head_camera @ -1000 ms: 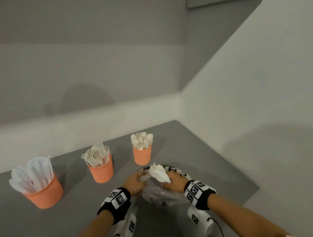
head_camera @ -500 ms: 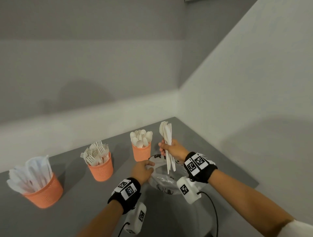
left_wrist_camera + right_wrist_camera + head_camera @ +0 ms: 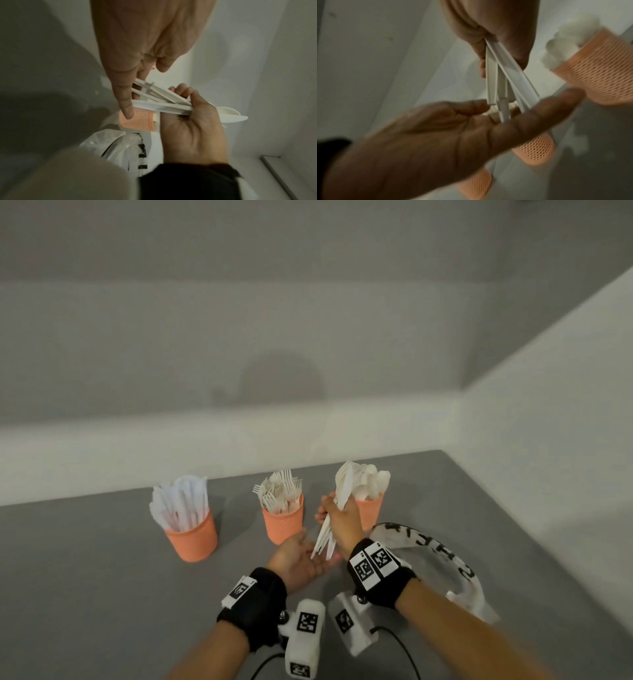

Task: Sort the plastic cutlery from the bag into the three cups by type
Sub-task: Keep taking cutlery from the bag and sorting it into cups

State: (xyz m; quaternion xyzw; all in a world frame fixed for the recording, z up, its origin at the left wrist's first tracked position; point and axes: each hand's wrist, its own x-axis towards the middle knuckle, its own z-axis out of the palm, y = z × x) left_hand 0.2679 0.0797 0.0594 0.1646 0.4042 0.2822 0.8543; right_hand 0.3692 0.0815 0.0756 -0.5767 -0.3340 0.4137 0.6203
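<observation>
Three orange mesh cups stand in a row on the grey table: knives (image 3: pixel 193 537) at the left, forks (image 3: pixel 282 522) in the middle, spoons (image 3: pixel 370 511) at the right. My right hand (image 3: pixel 334 508) grips a bundle of white plastic cutlery (image 3: pixel 342 491) upright in front of the spoon cup. In the left wrist view a knife blade and a spoon bowl stick out past the right hand (image 3: pixel 193 121). My left hand (image 3: pixel 308 556) lies open, palm up, under the bundle (image 3: pixel 500 78), whose handle ends touch the left hand's fingers (image 3: pixel 539 108). The clear printed bag (image 3: pixel 442 556) lies at the right.
A light wall runs along the table's back edge and another along its right side, close behind the bag. Bare grey tabletop (image 3: pixel 85 577) stretches left of and in front of the knife cup. Wrist camera units and cables hang under both forearms.
My right hand has lifted the cutlery bundle out of the bag and carried it left, in front of the spoon cup. My left hand has let go of the bag and turned palm up under the handles.
</observation>
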